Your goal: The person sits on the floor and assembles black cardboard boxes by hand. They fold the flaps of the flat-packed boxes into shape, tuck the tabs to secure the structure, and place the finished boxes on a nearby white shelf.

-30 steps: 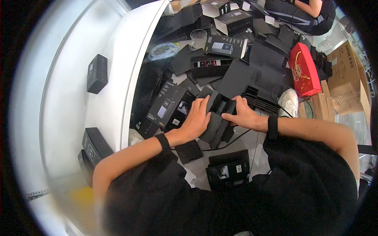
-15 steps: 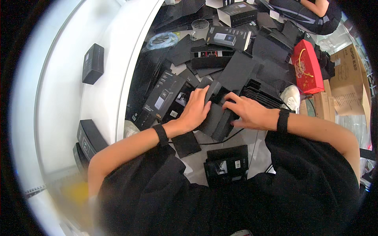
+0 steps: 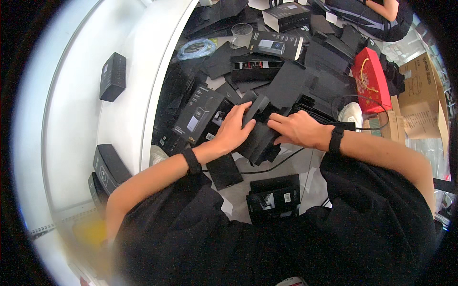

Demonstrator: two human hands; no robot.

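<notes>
Between my hands is an opened black cardboard box (image 3: 261, 141), its panels folded at angles. My left hand (image 3: 234, 129) grips its left side, thumb and fingers on the raised panel. On the right edge, my right hand (image 3: 302, 129) is closed with bent fingers; part of the grip is hidden behind the hand. A printed black box (image 3: 199, 114) with a picture of a device lies just left of my left hand. Several thin black cardboard pieces (image 3: 318, 107) are stacked beyond my right hand. A small flat black piece (image 3: 225, 172) lies below my left wrist.
Flattened black cardboard covers the floor ahead. Around it are a clear plastic cup (image 3: 241, 34), a coil of pale blue tubing (image 3: 196, 49), a red gift box (image 3: 372, 82) and brown cartons (image 3: 421, 100). Black boxes (image 3: 113, 77) stand on the white ledge at left. Another person sits at upper right.
My right hand has shifted slightly up and left along the box. The box's near end has moved upward. A loop of black cable now shows beside my right wrist, near the white shoe.
</notes>
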